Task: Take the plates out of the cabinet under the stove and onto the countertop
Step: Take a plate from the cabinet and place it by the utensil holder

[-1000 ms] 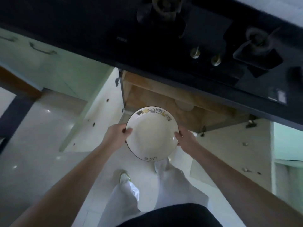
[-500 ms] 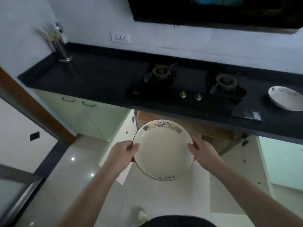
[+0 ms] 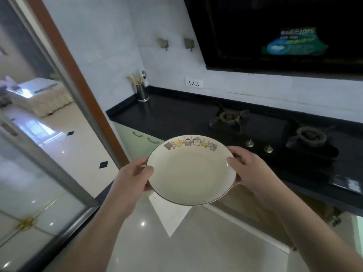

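Cream plate (image 3: 191, 171) held in air, near side of black bench (image 3: 176, 114), left of stove (image 3: 275, 138). Left hand (image 3: 130, 176) grip curled on left rim; right hand (image 3: 253, 170) grip curled on right rim.

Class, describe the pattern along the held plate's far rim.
Small cartoon figures on the cream plate; head view.

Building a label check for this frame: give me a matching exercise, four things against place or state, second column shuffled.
Things:
1. plate
2. utensil holder
3. stove knobs
4. wall socket

Places or states:
A. on the white wall above the countertop
B. held by the rim between left hand and right hand
C. standing in the back left corner of the countertop
D. between the two burners, near the front edge

Pairs: 1-B, 2-C, 3-D, 4-A
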`<state>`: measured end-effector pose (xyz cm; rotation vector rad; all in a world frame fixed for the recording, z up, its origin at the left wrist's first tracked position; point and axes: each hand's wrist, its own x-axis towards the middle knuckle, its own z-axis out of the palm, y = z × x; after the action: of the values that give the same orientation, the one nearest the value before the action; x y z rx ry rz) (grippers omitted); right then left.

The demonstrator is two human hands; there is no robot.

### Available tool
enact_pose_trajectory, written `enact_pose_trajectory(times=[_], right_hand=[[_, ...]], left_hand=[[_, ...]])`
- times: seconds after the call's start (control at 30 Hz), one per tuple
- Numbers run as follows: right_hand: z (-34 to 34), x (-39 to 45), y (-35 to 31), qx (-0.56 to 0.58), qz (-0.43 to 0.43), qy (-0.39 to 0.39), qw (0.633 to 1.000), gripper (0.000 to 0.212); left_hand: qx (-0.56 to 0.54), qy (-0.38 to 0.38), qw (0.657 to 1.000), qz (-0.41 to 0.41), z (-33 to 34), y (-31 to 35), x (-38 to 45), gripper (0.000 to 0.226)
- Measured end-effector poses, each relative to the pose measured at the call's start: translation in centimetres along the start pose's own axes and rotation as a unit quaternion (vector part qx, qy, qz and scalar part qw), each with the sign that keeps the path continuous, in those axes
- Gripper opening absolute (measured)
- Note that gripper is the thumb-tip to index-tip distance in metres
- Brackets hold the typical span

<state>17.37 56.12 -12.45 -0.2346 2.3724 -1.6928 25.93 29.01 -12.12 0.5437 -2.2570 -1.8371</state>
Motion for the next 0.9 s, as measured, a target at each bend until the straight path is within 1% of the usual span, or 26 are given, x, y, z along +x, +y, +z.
enact_pose_trajectory(times=[0.1,0.37,0.43,0.57,0.67,0.9], right_hand=[[1.8,-0.5,-2.3,0.010,-0.039,-0.030,0.999,0.029],[8.6,-0.7,-9.0,0.035,-0.104,-0.070,0.991,0.029],[10.7,-0.5,-10.8,0.064,-0.101,-0.083,0.989,0.030],[15.1,0.4,-13.6,0.080,-0.131,-0.090,0.984,0.035],[18.1,1.3,-14.4,0.091,-0.138,-0.098,0.981,0.039],[23.0,5.2,-14.4,0.091,-0.118,-0.084,0.985,0.030]], left_hand=[[-0.036,0.063,0.997,-0.014,-2.4,0.6,-2.0,0.029],[-0.089,0.167,0.982,0.003,-9.7,2.8,-4.1,0.019],[-0.092,0.178,0.980,0.007,-12.1,3.4,-3.9,0.018],[-0.084,0.203,0.975,0.027,-17.1,3.8,-3.1,0.019],[-0.072,0.201,0.977,0.025,-20.1,3.2,-2.2,0.022],[-0.080,0.198,0.977,0.010,-24.0,1.5,1.6,0.022]])
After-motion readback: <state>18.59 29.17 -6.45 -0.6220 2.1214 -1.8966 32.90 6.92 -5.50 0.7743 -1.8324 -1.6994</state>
